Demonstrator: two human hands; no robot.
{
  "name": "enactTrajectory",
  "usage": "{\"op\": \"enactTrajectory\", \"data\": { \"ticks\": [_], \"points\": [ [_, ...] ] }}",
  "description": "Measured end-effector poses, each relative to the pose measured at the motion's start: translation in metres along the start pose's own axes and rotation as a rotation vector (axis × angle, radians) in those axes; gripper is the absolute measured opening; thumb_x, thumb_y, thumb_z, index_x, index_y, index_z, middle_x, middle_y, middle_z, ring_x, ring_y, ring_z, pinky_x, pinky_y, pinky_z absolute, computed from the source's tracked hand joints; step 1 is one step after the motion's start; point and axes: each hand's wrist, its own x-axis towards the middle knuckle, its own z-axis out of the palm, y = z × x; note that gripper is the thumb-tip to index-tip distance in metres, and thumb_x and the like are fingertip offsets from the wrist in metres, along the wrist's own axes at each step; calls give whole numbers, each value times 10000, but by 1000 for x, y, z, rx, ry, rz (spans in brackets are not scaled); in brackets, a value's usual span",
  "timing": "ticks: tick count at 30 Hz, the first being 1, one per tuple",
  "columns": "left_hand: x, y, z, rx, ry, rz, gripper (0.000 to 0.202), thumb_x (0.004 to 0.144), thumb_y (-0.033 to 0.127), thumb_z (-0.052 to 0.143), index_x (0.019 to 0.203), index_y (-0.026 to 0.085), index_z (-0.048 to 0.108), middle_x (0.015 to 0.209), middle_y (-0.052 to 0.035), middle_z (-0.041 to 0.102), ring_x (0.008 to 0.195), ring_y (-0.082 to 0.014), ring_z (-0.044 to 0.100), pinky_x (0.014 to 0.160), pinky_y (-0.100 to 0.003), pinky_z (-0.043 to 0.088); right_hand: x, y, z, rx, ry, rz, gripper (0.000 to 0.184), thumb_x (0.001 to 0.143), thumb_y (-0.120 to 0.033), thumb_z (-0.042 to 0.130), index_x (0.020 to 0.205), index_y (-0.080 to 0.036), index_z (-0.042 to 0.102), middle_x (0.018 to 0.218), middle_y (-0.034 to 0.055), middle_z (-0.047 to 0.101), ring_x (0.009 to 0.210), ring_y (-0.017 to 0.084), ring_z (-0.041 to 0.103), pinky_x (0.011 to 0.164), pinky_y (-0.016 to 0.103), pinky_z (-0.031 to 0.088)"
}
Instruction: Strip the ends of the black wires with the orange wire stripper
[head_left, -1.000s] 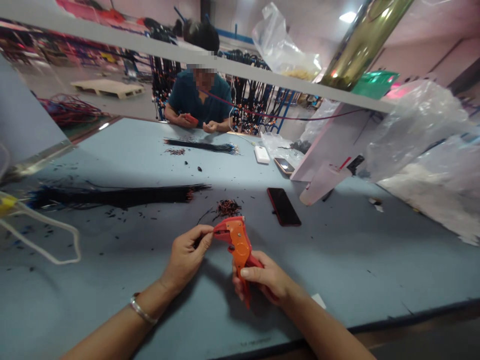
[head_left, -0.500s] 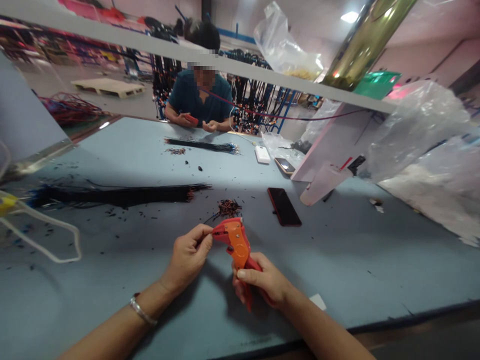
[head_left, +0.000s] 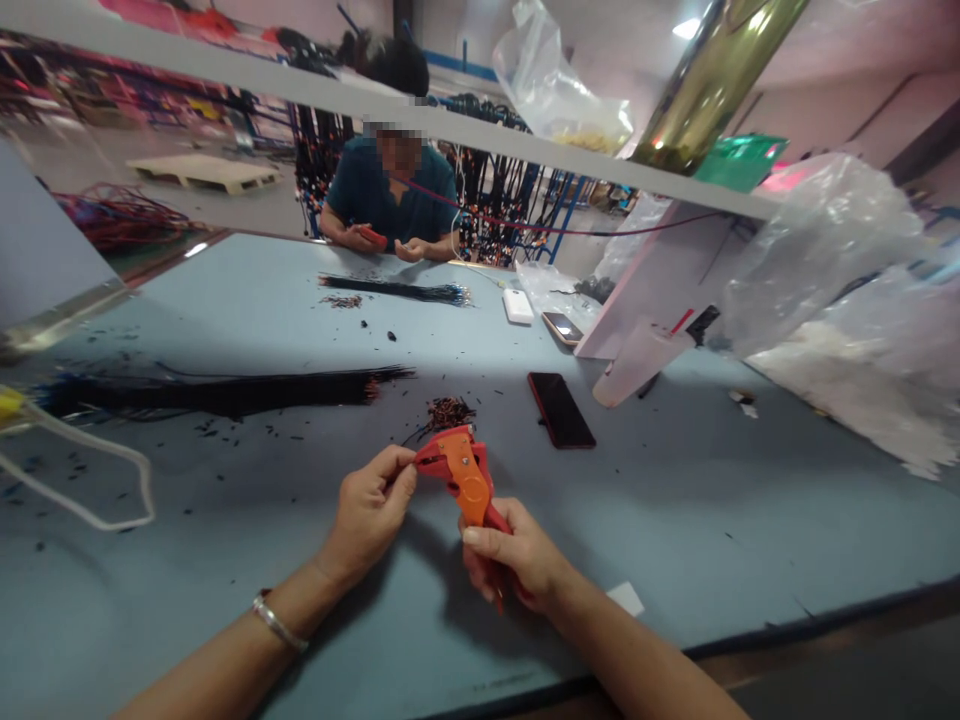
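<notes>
My right hand (head_left: 514, 555) is closed around the handles of an orange and red wire stripper (head_left: 469, 478), its head tilted up and to the left. At the stripper's red jaws, my left hand (head_left: 375, 505) pinches thumb and forefinger together on what looks like a thin wire, mostly hidden by the fingers. Just beyond the tool lies a small heap of dark, copper-tipped wire scraps (head_left: 450, 412). A long bundle of black wires (head_left: 225, 395) stretches across the table to the left, its copper-coloured ends facing the heap.
Right of the heap lie a black phone (head_left: 561, 410) and a translucent cup (head_left: 641, 362). Across the table (head_left: 675, 520) a person (head_left: 390, 190) holds a red tool near a second wire bundle (head_left: 397, 290). A white wire loop (head_left: 112, 523) sits at left; plastic bags (head_left: 817, 240) at right.
The view has shifted slightly, moving everything a little left. The stripper's handles look closer together in my right hand. My left hand keeps its pinch at the jaws.
</notes>
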Motion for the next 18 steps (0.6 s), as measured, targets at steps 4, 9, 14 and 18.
{"op": "enactTrajectory", "data": {
  "ticks": [4, 9, 14, 18],
  "points": [
    [2, -1, 1, 42, 28, -1, 194, 838, 293, 488, 770, 169, 621, 564, 43, 522, 509, -101, 452, 498, -188, 370, 1, -2, -3, 74, -31, 35, 350, 690, -420, 734, 696, -156, 505, 459, -35, 538, 320, 85, 470, 293, 162, 345],
    [5, -7, -6, 79, 97, -59, 203, 832, 315, 506, 750, 175, 628, 590, 32, 566, 562, -115, 503, 525, -191, 388, -2, -13, -13, 214, 15, -5, 281, 742, -379, 691, 791, -157, 527, 522, -41, 541, 379, 85, 498, 399, 192, 410],
    [4, -8, -6, 47, 78, -71, 217, 840, 333, 510, 770, 172, 637, 618, 25, 594, 578, -119, 522, 538, -197, 399, -4, -20, -17, 199, -47, 13, 336, 726, -364, 703, 933, -131, 577, 756, 43, 640, 628, 164, 639, 585, 282, 503],
    [3, -9, -4, 68, 50, -55, 221, 856, 335, 495, 800, 176, 639, 643, 20, 614, 591, -121, 534, 558, -202, 410, -5, -21, -16, 168, -104, 20, 358, 728, -333, 710, 991, -126, 586, 817, 57, 646, 695, 182, 653, 640, 306, 504]
  ]
}}
